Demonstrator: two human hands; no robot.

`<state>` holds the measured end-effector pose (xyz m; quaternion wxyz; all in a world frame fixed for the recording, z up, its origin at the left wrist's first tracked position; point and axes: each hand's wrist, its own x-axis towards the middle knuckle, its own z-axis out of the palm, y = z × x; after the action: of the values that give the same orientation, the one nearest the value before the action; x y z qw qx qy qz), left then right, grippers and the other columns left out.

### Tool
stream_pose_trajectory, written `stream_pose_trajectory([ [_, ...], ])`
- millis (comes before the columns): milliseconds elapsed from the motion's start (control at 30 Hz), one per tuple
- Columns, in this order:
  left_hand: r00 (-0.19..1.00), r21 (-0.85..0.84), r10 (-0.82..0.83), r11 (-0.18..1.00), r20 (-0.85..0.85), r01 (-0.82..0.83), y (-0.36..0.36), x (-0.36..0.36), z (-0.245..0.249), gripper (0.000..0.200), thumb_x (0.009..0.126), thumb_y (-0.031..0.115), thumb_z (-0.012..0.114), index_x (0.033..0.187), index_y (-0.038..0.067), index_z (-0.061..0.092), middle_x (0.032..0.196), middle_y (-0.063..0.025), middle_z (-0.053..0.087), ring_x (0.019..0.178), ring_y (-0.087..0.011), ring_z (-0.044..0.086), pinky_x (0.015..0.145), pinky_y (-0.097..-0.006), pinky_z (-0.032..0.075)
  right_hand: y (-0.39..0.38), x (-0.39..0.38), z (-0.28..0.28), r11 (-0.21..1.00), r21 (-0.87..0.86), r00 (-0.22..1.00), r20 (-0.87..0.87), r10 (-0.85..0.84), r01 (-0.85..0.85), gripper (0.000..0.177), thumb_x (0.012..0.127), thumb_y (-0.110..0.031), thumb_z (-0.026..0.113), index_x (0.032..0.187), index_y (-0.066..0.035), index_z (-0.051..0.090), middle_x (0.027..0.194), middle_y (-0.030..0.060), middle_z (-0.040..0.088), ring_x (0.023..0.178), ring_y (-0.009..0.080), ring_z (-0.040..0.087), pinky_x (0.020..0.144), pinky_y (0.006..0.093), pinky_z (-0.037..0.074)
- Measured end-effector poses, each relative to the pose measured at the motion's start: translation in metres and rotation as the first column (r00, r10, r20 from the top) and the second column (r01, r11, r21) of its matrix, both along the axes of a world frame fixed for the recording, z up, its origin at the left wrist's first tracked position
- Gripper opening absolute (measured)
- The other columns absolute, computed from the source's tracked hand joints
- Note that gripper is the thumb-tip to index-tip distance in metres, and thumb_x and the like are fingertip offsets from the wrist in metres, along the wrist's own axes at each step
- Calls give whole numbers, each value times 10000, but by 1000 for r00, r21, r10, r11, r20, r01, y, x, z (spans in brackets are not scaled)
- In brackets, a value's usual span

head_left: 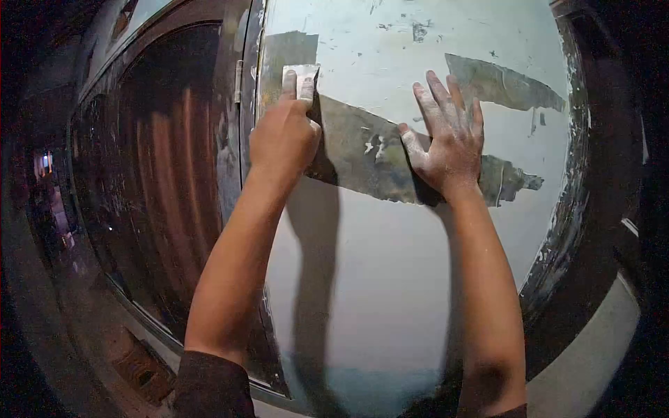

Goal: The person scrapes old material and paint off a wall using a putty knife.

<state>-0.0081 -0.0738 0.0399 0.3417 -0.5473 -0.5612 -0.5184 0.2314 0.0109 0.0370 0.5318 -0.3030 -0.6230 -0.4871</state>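
My left hand [282,136] is closed around a small putty scraper [302,78], its pale blade pressed against the white-coated panel [376,279] near the panel's upper left edge. My right hand [446,136] lies flat on the panel with fingers spread and dusted white. It rests on a dark bare strip [362,157] where the coating is gone. A second bare patch [502,83] shows above and to the right of that hand.
A dark wooden door or shutter [160,181] stands to the left of the panel, with a hinge [238,80] at the seam. A dark frame [592,174] borders the panel on the right. The surroundings are dim.
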Motion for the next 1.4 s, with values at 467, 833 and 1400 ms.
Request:
stream_pose_trajectory([
  [467, 996, -63, 91, 994, -4, -91, 2, -3, 31, 383, 872, 131, 550, 1193, 88, 755, 1311, -202, 679, 1146, -426, 666, 994, -543, 530, 1, 0, 1, 999, 42, 1000, -2, 26, -26, 582, 959, -481, 619, 1476, -219, 570, 1642, -6, 419, 1557, 234, 291, 1267, 569, 153],
  [833, 997, -4, 67, 998, -29, -67, 10, -8, 53, 446, 825, 132, 582, 1230, 12, 725, 1406, -240, 606, 1145, -451, 665, 1030, -504, 519, 1, -1, 1, 1000, 25, 1000, -6, 1, -1, 602, 962, -499, 611, 1498, -232, 547, 1648, -14, 408, 1564, 224, 273, 1274, 553, 144],
  [1400, 996, -91, 50, 995, 74, -43, -7, -6, -50, 415, 797, 121, 590, 1187, 81, 726, 1640, 7, 409, 1128, -375, 673, 934, -499, 554, 2, -1, 1, 999, 32, 1000, -3, 30, -30, 596, 944, -476, 636, 1486, -237, 569, 1630, -2, 438, 1551, 230, 302, 1275, 554, 132],
])
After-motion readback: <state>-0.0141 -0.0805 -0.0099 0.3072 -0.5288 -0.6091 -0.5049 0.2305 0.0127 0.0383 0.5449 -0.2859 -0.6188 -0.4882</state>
